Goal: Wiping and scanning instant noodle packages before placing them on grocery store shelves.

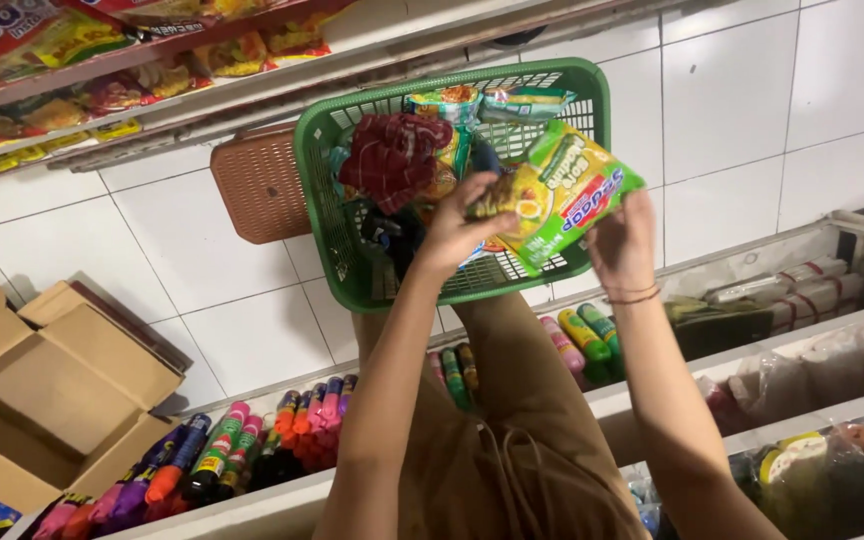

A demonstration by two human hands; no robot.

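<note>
the person is holding a green and yellow noodle packet [562, 195] over the near right corner of a green plastic basket [324, 190], which is sitting on the white tiled floor [742, 110]. the left hand [462, 225] is pinching the packet's left end, fingers curled shut around it and thumb on top. the right hand [620, 245] is gripping the packet's right lower edge with fingers closed behind it; thin bracelets [632, 296] are circling that wrist. the packet is lying tilted, its right end higher than its left, and it is covering part of the basket's near wall.

inside the basket a dark red crumpled packet [392, 155] is lying towards the left wall, and two more noodle packets [487, 100] with teal and green print are leaning against the far wall. whether the held packet is touching the things beneath it cannot be told.

just beside the basket's left wall an orange-brown perforated plastic piece [257, 185] is lying on the floor. an open cardboard box [52, 390] is standing well apart at the left. along the near shelf edge a row of small colourful bottles [252, 445] is lying side by side. at the far side, a shelf [102, 75] of snack packets is running along the top left.
</note>
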